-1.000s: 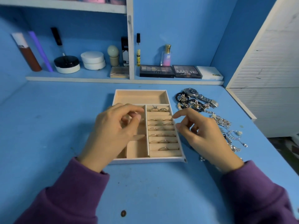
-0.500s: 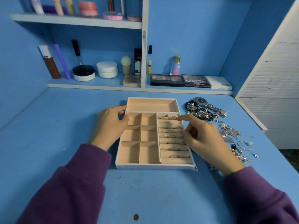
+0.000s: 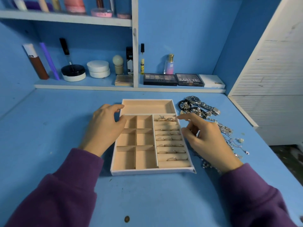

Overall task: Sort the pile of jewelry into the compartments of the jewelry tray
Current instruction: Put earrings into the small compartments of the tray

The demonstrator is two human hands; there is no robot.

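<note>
The beige jewelry tray (image 3: 152, 171) lies in the middle of the blue desk. Its right column of ring rolls holds several thin rings (image 3: 168, 138), and two chunkier rings (image 3: 165, 119) sit in the top slot. The six square compartments and the long back compartment hold nothing. My left hand (image 3: 105, 128) holds the tray's left rim near the back corner, thumb inside the wall. My right hand (image 3: 205, 138) hovers over the tray's right edge, its index finger pointing at the top ring slot, with nothing visible in it. The jewelry pile (image 3: 226, 128) lies just right of the tray, partly hidden by that hand.
A silver watch (image 3: 199, 103) and black bracelets (image 3: 184, 104) top the pile. Makeup palettes (image 3: 159, 79), jars and bottles line the low shelf (image 3: 91, 87) behind the tray. A white slatted panel (image 3: 270, 79) closes off the right. A small brown disc (image 3: 126, 219) lies on the near desk.
My left hand moved off the tray's compartments to its left rim. My right hand slid back toward the top ring slot. The view tilted up.
</note>
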